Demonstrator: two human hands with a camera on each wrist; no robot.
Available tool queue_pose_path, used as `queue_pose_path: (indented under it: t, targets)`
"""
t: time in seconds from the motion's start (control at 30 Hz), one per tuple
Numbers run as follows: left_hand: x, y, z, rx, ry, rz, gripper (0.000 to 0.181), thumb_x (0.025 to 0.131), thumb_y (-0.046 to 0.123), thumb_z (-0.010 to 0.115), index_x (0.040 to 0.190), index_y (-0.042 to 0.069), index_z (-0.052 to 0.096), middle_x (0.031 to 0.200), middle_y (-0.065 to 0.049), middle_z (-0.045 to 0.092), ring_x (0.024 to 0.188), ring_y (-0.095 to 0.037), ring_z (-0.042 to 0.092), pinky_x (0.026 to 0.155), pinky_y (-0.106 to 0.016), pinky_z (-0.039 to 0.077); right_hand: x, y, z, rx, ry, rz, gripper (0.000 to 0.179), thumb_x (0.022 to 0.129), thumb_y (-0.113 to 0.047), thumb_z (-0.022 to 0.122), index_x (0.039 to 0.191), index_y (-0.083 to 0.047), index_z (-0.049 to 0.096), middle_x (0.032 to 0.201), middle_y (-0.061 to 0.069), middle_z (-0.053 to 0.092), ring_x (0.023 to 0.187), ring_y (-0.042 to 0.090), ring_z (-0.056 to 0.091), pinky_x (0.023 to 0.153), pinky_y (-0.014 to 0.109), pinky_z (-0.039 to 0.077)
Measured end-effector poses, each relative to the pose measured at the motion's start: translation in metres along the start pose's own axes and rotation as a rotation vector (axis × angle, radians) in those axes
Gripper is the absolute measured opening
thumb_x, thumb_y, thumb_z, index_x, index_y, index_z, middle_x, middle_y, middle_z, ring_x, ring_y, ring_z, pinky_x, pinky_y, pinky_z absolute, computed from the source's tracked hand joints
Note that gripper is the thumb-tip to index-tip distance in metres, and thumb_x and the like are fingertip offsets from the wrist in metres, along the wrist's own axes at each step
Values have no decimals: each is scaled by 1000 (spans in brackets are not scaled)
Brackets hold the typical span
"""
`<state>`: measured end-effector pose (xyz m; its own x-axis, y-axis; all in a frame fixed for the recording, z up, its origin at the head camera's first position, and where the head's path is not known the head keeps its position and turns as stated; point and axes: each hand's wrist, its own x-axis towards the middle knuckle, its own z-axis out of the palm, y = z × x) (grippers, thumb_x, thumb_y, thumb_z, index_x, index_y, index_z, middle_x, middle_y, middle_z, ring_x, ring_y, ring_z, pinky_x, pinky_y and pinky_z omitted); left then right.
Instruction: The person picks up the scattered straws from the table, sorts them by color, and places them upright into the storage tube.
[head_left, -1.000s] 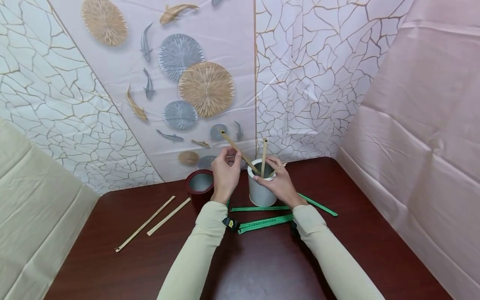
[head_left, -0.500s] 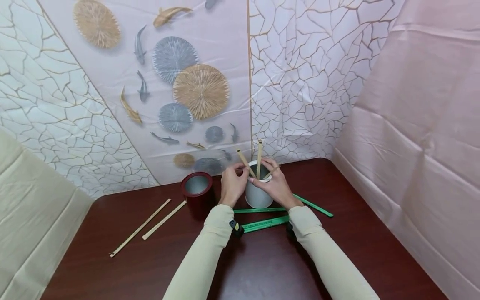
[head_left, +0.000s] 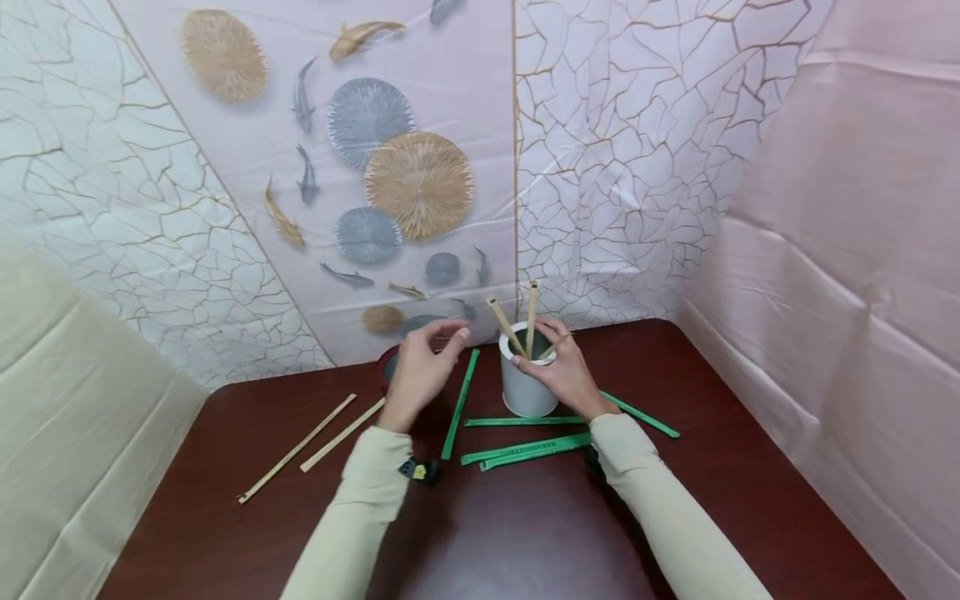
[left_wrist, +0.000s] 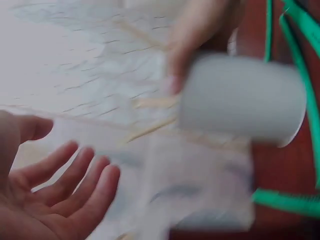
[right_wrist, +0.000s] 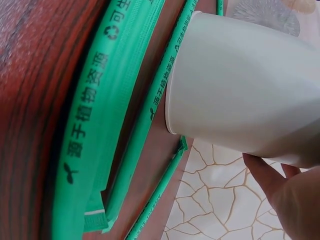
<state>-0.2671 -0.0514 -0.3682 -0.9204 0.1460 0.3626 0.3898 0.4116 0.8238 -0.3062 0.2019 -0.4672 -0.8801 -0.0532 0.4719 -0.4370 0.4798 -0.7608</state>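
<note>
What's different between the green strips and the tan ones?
Look: the green strips are bright green with dark lettering; the tan strips are pale brown.
Place: all the green strips in view lie on the table; some tan strips stand in the white can.
Both kinds are long and thin.

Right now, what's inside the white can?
Three beige sticks show in the white can, poking above its rim. Their lower ends and the can's bottom are hidden by its near wall, so I can't tell what's there.

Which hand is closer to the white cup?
The right. The right hand holds the white cup by its rim, while the left hand is apart from it, in the air to its left.
</note>
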Motion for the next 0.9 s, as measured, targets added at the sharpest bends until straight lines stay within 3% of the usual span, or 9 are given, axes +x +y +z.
queue_pose_path:
  t: [0.1, 0.2, 0.3, 0.4, 0.57, 0.67, 0.77, 0.9]
  targets:
    - [-12, 8, -39, 56, -37, 34, 24, 106, 26, 67, 121, 10, 78, 111, -7, 78, 98, -27, 73, 83, -38, 57, -1, 0, -3, -2, 4, 7, 71, 90, -25, 88, 149, 1, 57, 157, 14, 45, 143, 40, 43, 113, 62, 40]
    - [-23, 4, -74, 114, -44, 5, 27, 106, 28, 66, 122, 8, 77, 111, -11, 77, 100, -27, 73, 82, -36, 55, -1, 0, -5, 0, -2, 9, 72, 90, -25, 87, 150, 0, 56, 158, 14, 43, 144, 41, 42, 112, 64, 39]
    - [-32, -16, -101, 153, -18, -73, 30, 107, 30, 65, 122, 6, 76, 106, -16, 76, 92, -28, 73, 76, -35, 57, -1, 0, -3, 2, -11, 7, 72, 91, -26, 87, 150, 1, 56, 159, 16, 43, 144, 42, 42, 112, 65, 38]
    - [-41, -52, -123, 220, 24, -153, 30, 107, 29, 64, 121, 5, 76, 100, -17, 75, 83, -24, 70, 72, -33, 55, 0, -1, 2, 2, -13, 4, 72, 91, -27, 86, 150, 1, 56, 158, 18, 43, 144, 43, 41, 112, 65, 38]
    - [-55, -121, -127, 305, 36, -277, 28, 107, 27, 65, 121, 6, 76, 106, -13, 75, 88, -24, 66, 77, -37, 51, -3, 5, -1, -13, 1, 16, 70, 91, -26, 86, 149, 1, 56, 157, 16, 43, 143, 43, 42, 112, 65, 38]
    - [-66, -151, -124, 325, 27, -351, 29, 106, 23, 66, 125, 3, 75, 116, -16, 74, 103, -30, 69, 86, -45, 54, -4, 5, -1, -3, -5, 14, 70, 91, -25, 86, 149, 1, 56, 157, 17, 43, 143, 43, 42, 112, 66, 38]
    - [-73, -170, -119, 349, 14, -397, 30, 105, 19, 68, 127, 1, 74, 127, -20, 72, 117, -38, 67, 94, -53, 55, -3, 4, 1, 4, -9, 4, 70, 92, -27, 85, 149, 1, 56, 157, 17, 42, 143, 43, 42, 112, 66, 37]
    - [-72, -182, -113, 386, -3, -407, 28, 103, 17, 69, 126, 2, 75, 132, -22, 70, 120, -42, 66, 97, -57, 53, -1, 3, 2, 7, 0, -13, 70, 91, -26, 86, 148, 2, 57, 156, 17, 44, 143, 43, 42, 112, 66, 37]
